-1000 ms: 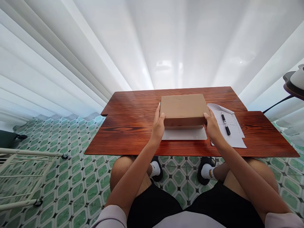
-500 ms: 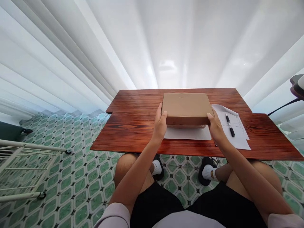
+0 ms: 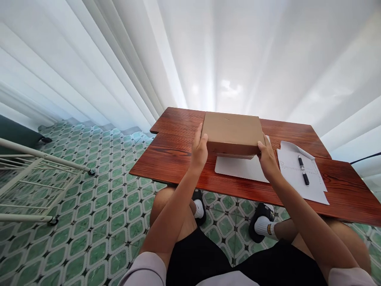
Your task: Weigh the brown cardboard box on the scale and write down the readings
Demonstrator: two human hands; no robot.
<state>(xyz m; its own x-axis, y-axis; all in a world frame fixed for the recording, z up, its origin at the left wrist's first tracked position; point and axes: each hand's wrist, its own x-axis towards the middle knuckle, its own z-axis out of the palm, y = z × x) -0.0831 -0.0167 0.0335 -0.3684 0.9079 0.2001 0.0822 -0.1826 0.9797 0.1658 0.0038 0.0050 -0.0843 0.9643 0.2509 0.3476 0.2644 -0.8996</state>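
A flat brown cardboard box is held a little above the red-brown wooden table. My left hand grips its left end and my right hand grips its right end. Under the box lies a white sheet flat on the table. To the right of my right hand a printed paper lies on the table with a black pen on top of it.
White curtains hang behind the table. A white wire rack on wheels stands on the green patterned floor tiles at the left. My knees and feet are under the table's front edge.
The box has shifted slightly left and away, uncovering more of the white sheet. My head has turned left, so the table now sits skewed to the right of the view.
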